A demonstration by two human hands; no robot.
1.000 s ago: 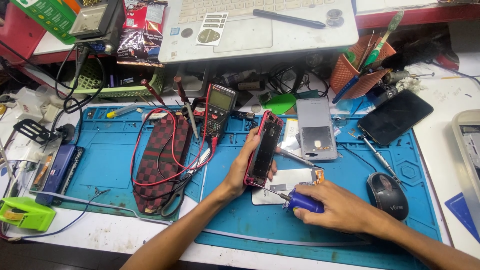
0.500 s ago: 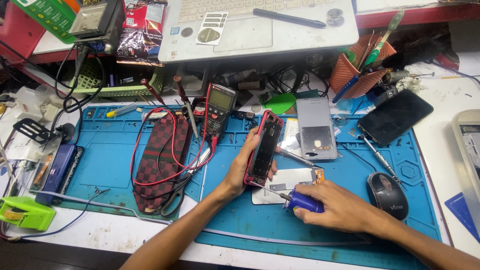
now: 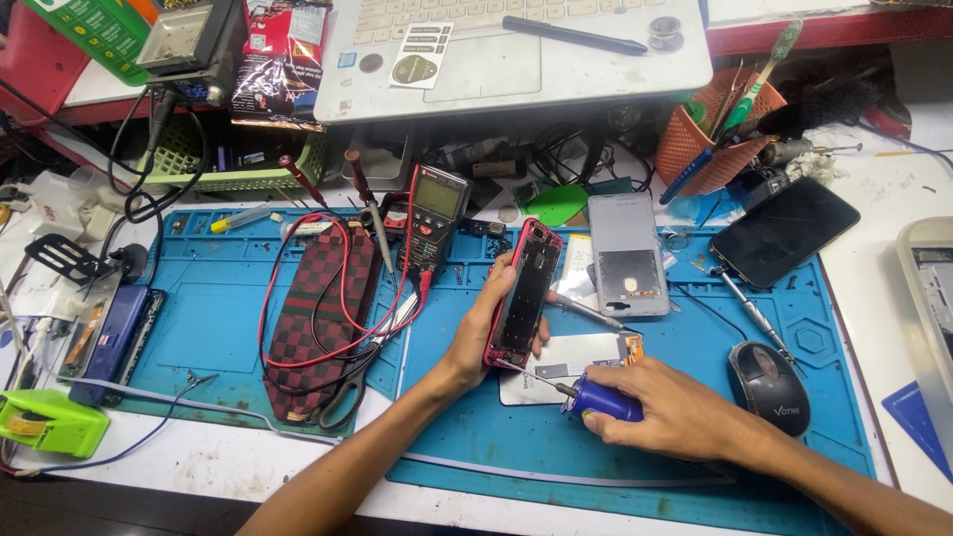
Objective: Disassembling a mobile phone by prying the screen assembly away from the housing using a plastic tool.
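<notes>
The left hand grips the opened red phone tilted above the blue mat, while at its five o'clock the right hand, fingers closed on the blue-handled screwdriver, could slip and gouge it.

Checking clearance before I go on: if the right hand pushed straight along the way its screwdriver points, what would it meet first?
Likely the lower end of the opened red-framed phone, which the left hand holds; the right hand aims the blue-handled screwdriver there.
</notes>
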